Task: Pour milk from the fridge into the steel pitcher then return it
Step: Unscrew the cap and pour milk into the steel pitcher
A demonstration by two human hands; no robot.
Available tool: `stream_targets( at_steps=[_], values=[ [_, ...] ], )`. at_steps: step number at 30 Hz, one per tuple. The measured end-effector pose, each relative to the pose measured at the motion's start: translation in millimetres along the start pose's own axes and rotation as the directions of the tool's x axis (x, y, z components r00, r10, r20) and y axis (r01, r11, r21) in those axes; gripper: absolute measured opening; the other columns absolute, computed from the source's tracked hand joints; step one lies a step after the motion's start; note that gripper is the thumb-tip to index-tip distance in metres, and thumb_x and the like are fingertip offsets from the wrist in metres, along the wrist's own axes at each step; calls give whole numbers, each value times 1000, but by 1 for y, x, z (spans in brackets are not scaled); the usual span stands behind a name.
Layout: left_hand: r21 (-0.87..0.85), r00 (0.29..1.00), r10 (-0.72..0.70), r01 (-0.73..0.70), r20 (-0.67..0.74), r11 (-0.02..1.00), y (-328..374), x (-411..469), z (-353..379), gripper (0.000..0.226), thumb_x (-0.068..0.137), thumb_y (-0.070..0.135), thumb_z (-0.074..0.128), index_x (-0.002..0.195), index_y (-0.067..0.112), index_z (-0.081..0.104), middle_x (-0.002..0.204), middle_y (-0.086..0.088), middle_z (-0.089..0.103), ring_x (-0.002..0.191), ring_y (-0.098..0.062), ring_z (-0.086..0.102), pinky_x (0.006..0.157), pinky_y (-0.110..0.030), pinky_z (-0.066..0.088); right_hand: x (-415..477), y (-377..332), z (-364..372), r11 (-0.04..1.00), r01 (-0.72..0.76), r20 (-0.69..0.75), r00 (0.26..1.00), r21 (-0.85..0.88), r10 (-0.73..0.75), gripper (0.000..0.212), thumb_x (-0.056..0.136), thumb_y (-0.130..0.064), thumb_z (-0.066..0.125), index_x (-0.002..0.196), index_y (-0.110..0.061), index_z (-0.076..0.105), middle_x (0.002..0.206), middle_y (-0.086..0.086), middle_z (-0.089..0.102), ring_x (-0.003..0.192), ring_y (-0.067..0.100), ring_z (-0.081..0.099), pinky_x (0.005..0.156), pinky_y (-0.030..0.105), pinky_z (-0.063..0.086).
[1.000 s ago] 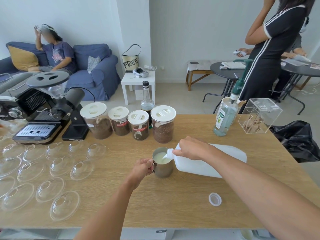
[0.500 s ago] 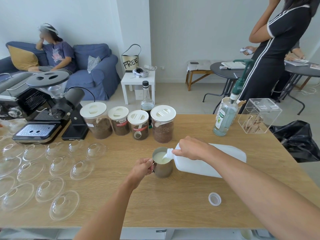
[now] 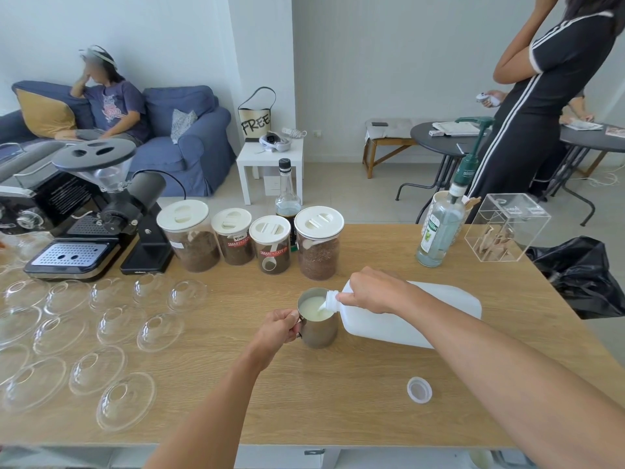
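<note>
Both hands gripping jug, pitcher

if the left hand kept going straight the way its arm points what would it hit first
Probably the steel pitcher: the left hand already grips its handle, and the arm points up and right toward it. Beyond that stands a lidded jar, though depth is unclear.

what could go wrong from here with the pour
1. The steel pitcher already looks well filled, so more milk from the tipped milk jug could spill over its rim.
2. The right hand holds the big jug near its neck alone; a wobble could send milk onto the table.
3. The loose cap beside the right forearm could get knocked off.
</note>
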State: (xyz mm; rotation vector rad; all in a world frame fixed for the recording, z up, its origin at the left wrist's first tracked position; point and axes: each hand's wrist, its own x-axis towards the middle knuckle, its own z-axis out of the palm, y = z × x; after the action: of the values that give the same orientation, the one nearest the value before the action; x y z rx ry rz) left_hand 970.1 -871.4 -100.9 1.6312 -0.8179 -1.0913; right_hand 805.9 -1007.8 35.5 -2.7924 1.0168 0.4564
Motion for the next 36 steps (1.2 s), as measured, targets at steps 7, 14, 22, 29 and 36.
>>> stream_targets(
  at_steps=[7,14,22,29,36],
  values=[
    [-17,1000,-1,1,0,1000,1,0,1,46,104,4,36,59,12,43,46,13,44,49,-5,33,56,-19,31,1,0,0,1000,-5,-4,1000,-7,5,48,96,-47,41,64,-11,42,63,4,46,53,20,38,51,31,27],
    [-27,1000,2,-2,-1,1000,0,0,1,46,105,5,36,60,12,43,46,13,43,52,-9,30,57,-21,29,1,0,0,1000,4,-11,1000,-12,-4,48,96,-46,41,63,-11,40,62,4,45,52,20,38,51,32,27],
    [-16,1000,-10,10,-7,1000,2,-1,1,46,106,6,36,60,11,44,45,13,44,48,-5,33,57,-19,32,-1,-1,-1,1000,3,-7,1000,-21,-3,48,97,-46,41,63,-12,40,63,3,43,52,19,36,50,31,26],
    [-22,1000,-8,8,-8,1000,1,0,2,46,105,4,36,60,11,45,45,12,46,49,-6,32,57,-21,31,0,-1,0,1000,4,-13,1000,-19,-5,48,97,-46,41,64,-12,40,63,3,44,53,19,36,50,32,26],
    [-19,1000,-2,1,-10,1000,-2,2,1,46,106,7,37,60,12,45,47,13,43,48,-6,33,57,-21,32,0,-1,0,1000,-5,-14,1000,-31,4,47,96,-46,41,66,-11,42,66,4,47,55,20,39,50,31,26]
  ],
)
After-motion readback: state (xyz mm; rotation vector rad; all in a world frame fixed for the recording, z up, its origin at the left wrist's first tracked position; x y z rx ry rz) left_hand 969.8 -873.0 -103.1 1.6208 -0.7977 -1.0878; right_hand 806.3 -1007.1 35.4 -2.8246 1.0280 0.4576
